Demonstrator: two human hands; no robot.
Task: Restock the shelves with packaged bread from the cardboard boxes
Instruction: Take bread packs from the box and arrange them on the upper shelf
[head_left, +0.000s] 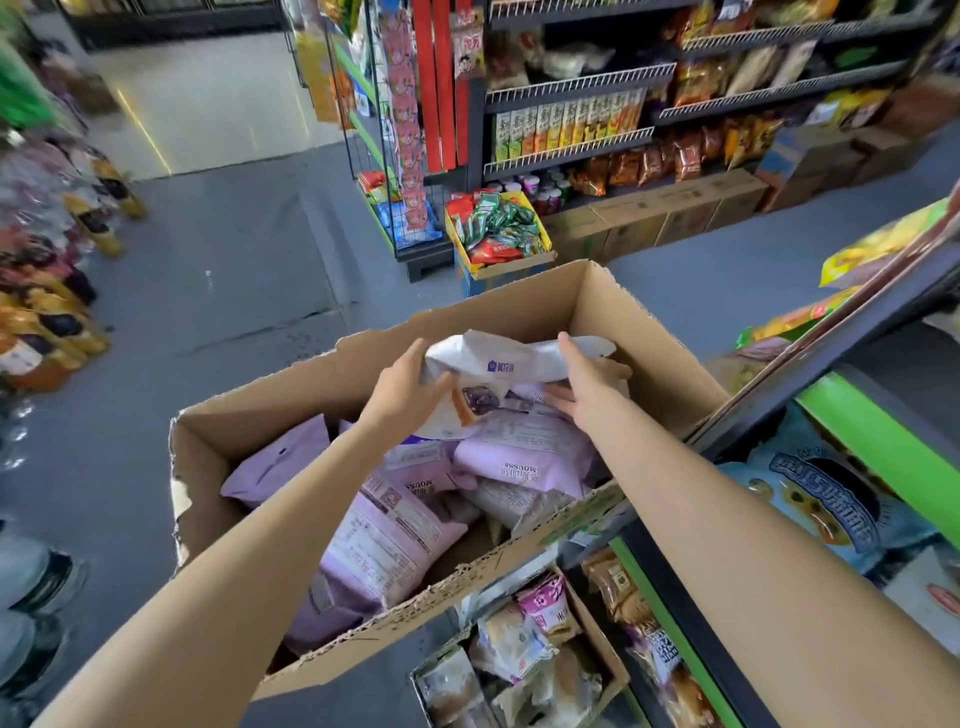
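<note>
Grey floor (234, 249): open cardboard box (613, 301) set beside shelf (857, 415); yellow snack bin (498, 234) and sealed cartons (660, 213) ranged opposite.

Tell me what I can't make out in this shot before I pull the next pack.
Head view only:
- Floor of the cardboard box: buried under purple packs.
- White pack between left hand and right hand: its label is partly covered by both hands.
- Shelf on the right: cut off by the frame edge.
- Left-side goods: blurred.
</note>
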